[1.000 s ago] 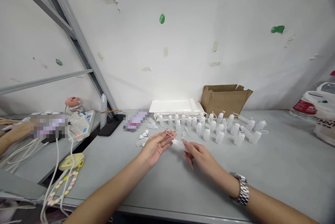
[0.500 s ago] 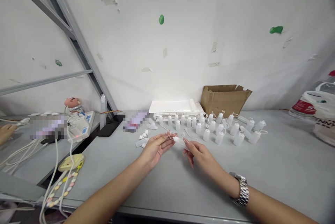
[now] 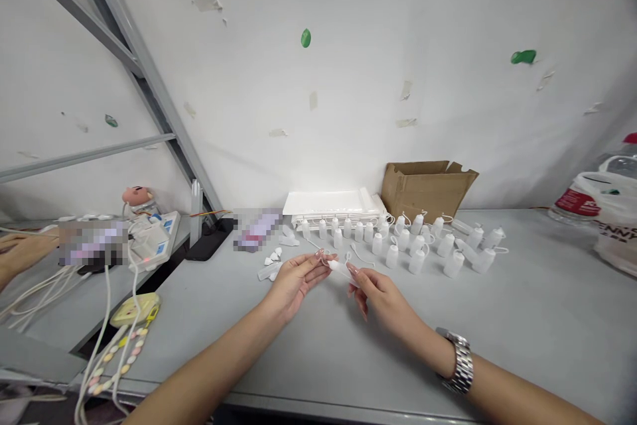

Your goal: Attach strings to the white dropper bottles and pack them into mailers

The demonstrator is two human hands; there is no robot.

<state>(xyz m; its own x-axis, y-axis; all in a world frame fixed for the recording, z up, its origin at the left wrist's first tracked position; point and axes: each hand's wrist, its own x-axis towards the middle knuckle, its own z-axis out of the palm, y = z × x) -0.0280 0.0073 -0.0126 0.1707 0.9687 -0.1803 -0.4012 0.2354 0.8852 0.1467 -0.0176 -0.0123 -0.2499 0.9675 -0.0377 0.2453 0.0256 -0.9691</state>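
Observation:
A small white squeeze bottle (image 3: 344, 272) is held between my hands over the front of the grey table. My right hand (image 3: 371, 287) pinches its body. At the bottle's tip, my left hand (image 3: 300, 279) pinches a thin white looped strap (image 3: 326, 256) between thumb and fingers. Behind and to the right stand several white bottles (image 3: 392, 256) with looped straps, a few lying tilted among them. Left of my left hand lie several small white caps (image 3: 273, 255) and a clear bottle (image 3: 269, 271) on its side. A loose strap (image 3: 362, 256) rests behind my right hand.
White trays (image 3: 328, 202) and an open cardboard box (image 3: 428, 189) stand by the wall. On the left are a power strip (image 3: 158, 239), cables, a yellow case (image 3: 137, 309) and another person's hand (image 3: 30, 249). Large plastic bottles (image 3: 577, 199) stand far right.
The other person's hand has come further in from the left edge toward the blurred purple object. My own hands have barely moved and keep the same grip.

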